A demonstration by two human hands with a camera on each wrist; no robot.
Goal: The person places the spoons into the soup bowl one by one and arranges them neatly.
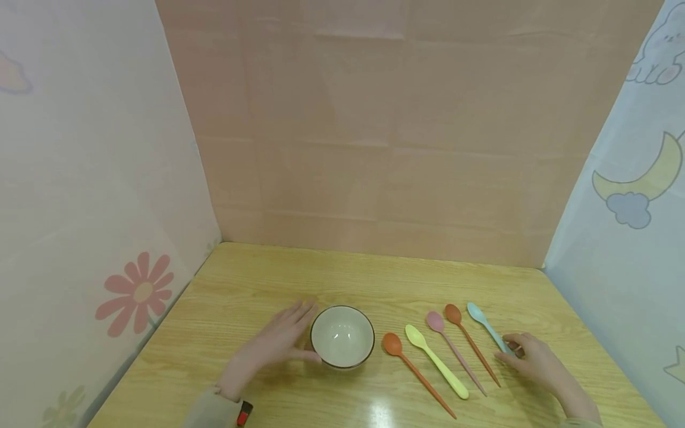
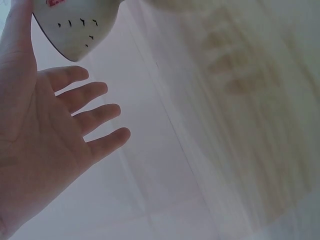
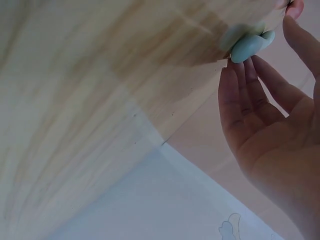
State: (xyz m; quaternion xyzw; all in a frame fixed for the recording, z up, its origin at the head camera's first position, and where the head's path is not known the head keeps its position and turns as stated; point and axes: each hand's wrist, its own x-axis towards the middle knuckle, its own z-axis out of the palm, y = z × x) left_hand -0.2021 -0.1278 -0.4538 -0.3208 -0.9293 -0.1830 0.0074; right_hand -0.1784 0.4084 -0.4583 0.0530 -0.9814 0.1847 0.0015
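Note:
A white bowl (image 1: 342, 336) with a dark rim stands on the wooden table. At its left side is my left hand (image 1: 283, 336), fingers extended and spread, thumb along the near side. In the left wrist view the thumb lies right against the bowl (image 2: 80, 25), and the other fingers stay apart from it. My right hand (image 1: 537, 362) is at the handle end of a light blue spoon (image 1: 487, 321). The right wrist view shows its fingertips right at the spoon (image 3: 247, 47), with a gap between thumb and handle.
Between the bowl and the right hand lie an orange spoon (image 1: 414, 371), a yellow spoon (image 1: 439, 362), a pink spoon (image 1: 455, 348) and a brownish-red spoon (image 1: 473, 342), roughly parallel. Printed cloth walls flank the table (image 1: 257, 267), with a plain tan backdrop (image 1: 385, 148) behind.

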